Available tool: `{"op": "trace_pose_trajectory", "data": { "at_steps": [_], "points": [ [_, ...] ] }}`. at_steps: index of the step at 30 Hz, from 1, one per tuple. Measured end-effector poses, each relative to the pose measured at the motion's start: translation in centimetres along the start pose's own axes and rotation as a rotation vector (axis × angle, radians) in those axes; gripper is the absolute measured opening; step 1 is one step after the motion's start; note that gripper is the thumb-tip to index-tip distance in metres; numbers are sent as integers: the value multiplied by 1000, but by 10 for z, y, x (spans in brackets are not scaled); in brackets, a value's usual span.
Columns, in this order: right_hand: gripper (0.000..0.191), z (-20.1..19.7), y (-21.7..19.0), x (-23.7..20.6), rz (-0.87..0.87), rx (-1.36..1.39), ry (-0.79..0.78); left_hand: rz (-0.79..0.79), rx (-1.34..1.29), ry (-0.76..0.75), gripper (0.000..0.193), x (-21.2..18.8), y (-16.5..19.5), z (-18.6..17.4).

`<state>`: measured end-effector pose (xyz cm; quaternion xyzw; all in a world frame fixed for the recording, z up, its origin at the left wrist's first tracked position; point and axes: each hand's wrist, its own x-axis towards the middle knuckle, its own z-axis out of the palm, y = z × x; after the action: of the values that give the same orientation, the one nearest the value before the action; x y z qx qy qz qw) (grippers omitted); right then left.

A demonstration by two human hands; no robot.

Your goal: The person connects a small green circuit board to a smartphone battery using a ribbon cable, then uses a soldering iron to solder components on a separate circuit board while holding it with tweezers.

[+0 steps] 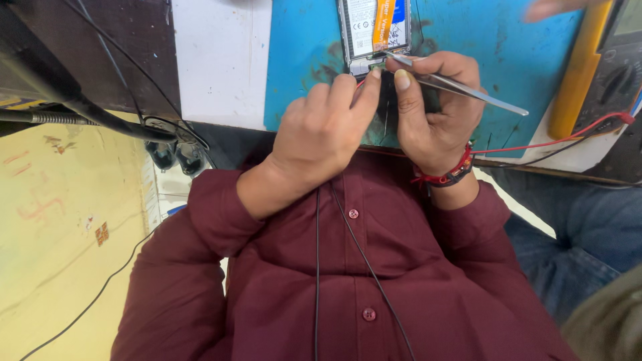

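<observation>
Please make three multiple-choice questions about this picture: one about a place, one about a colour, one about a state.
1. Where does the opened phone lie?
A. on the blue mat
B. on the floor
C. on the person's lap

2. What colour is the shirt?
A. green
B. dark red
C. white

3. How is the right hand occupied?
A. empty, open
B. holding a cup
C. holding metal tweezers

Answers: 1 A, the phone rests on the mat at the top. 2 B, sleeves and front are dark red. 3 C, the fingers pinch the tweezers, tips at the phone's lower edge.
</observation>
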<state>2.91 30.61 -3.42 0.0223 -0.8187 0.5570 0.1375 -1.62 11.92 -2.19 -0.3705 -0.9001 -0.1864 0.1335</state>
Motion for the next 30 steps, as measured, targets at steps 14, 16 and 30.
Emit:
{"op": "trace_pose_trajectory", "data": {
  "at_steps": [14, 16, 30],
  "points": [
    [25, 4, 3, -9, 15, 25, 74, 65, 270, -20, 21, 7, 5, -1],
    [25, 5, 3, -8, 9, 17, 75, 73, 292, -19, 19, 7, 5, -1],
    [23, 5, -1, -4, -19, -45, 39, 81, 287, -23, 20, 6, 4, 1]
  ]
}}
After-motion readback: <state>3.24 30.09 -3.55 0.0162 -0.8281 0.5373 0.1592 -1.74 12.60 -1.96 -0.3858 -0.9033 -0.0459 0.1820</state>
